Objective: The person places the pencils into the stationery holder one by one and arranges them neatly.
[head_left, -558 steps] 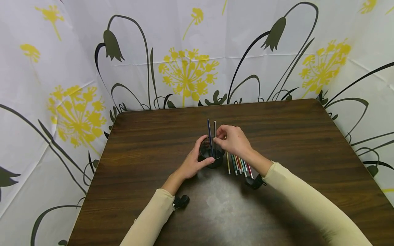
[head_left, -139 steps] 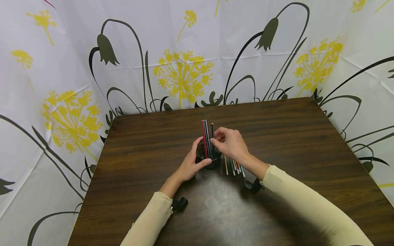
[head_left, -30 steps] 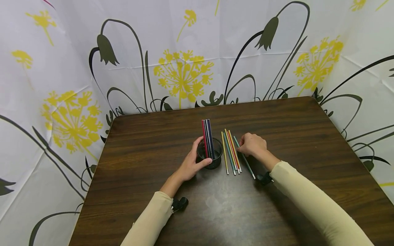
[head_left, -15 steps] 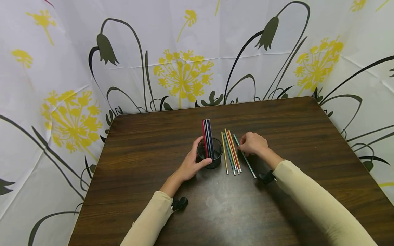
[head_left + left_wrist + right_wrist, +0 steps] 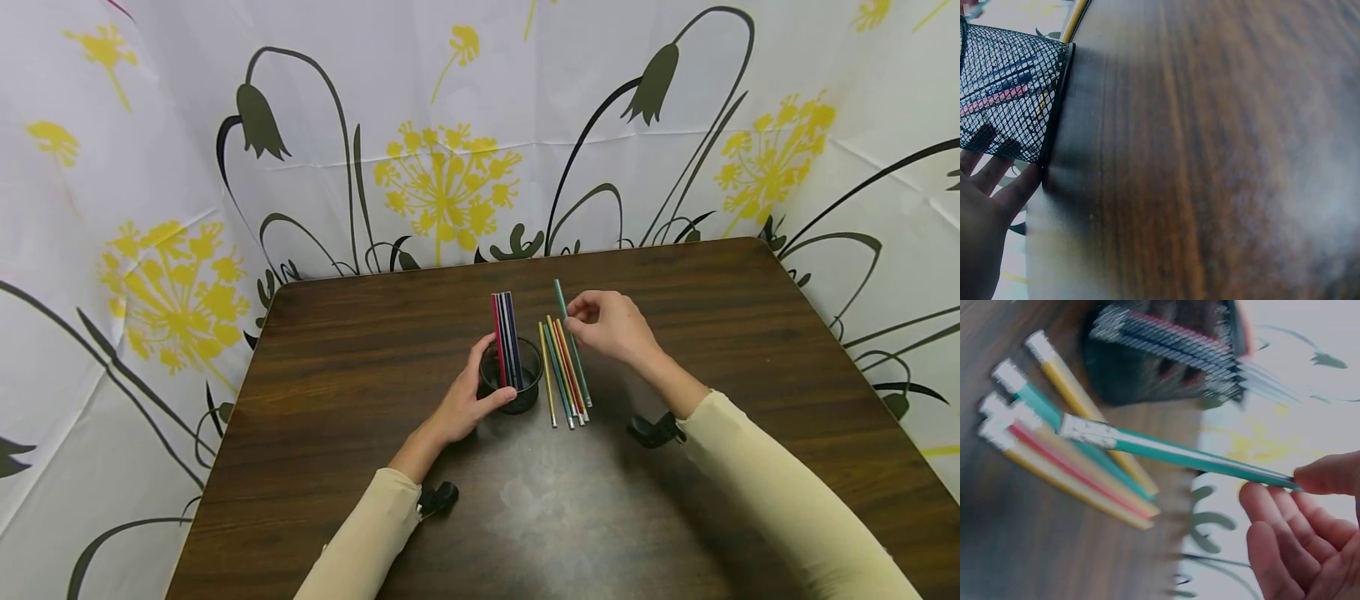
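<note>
Currently, a green pencil (image 5: 1191, 459) is pinched between the thumb and fingers of the right hand (image 5: 613, 325), slanted with its eraser end lower, beside the loose pencils (image 5: 566, 371); whether they are touched cannot be told. About midway between the left and right edges of the desk (image 5: 337, 375), a dark mesh cup (image 5: 527, 399) is gripped by the left hand (image 5: 461, 404). Red and dark pencils (image 5: 506, 333) are stood inside; the loose ones are laid toward the desk's right edge.

The right wrist view blurs the loose pencils (image 5: 1082, 470).
</note>
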A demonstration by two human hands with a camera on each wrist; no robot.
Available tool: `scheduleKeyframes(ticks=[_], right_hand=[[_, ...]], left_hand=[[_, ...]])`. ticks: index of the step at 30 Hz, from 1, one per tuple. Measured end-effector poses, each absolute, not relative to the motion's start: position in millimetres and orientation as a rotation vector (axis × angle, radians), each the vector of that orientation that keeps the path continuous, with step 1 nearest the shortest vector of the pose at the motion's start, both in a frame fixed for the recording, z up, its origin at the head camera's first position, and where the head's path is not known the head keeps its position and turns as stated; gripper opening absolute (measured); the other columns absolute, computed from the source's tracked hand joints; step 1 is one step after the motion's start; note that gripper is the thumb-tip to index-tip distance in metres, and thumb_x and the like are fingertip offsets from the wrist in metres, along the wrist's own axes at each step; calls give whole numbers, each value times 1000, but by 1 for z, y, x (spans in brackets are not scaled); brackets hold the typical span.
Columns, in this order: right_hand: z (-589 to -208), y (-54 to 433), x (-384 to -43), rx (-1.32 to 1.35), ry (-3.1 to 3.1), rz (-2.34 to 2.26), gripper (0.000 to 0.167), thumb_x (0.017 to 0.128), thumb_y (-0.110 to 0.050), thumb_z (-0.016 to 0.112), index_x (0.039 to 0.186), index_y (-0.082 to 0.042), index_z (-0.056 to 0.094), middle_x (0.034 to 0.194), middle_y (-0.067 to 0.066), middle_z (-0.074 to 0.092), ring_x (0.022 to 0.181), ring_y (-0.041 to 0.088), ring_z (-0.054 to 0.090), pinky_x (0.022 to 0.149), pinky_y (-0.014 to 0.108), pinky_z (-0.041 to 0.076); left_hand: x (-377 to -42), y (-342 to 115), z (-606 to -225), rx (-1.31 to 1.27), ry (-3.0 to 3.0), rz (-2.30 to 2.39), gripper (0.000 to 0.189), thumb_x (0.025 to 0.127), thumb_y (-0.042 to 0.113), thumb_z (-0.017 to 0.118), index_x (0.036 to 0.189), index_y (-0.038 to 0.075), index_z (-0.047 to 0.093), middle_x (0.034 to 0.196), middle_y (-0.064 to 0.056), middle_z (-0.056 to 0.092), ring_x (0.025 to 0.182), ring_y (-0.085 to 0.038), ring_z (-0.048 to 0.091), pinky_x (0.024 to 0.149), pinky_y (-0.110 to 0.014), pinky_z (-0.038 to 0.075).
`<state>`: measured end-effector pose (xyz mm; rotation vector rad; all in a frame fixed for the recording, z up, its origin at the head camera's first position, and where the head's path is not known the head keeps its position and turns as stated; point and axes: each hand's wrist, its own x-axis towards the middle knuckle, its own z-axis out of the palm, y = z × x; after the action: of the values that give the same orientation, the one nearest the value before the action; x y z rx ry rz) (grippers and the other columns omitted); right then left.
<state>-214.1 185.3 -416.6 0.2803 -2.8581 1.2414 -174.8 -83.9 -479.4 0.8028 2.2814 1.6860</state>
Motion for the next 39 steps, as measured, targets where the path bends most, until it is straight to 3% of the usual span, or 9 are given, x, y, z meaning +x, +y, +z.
scheduleKeyframes(ticks=[13,24,39], right_hand=[[-377,160,-196,467,-2313,1614,6,84,-2,68,88,-3,65,77,7,68,60,19,65,57,25,50],[-402,142,-195,545,-2434,1433,5,85,-11,66,89,-12,64,80,-2,67,65,10,64,62,33,50],[-432,133,-197,604,-2607,1290,7,83,-13,67,90,-13,66,77,-4,66,63,11,63,58,32,50]], left_hand=[[-173,-84,-479,794,2278,1688,80,93,11,65,155,10,14,137,-25,47,123,-40,46,105,-61,28],[-174,-83,-479,789,2300,1674,79,94,9,64,155,11,14,141,-24,42,128,-37,43,106,-60,28],[-175,-84,-478,812,2290,1689,79,93,9,64,155,7,14,143,-26,40,127,-40,44,105,-62,28]])
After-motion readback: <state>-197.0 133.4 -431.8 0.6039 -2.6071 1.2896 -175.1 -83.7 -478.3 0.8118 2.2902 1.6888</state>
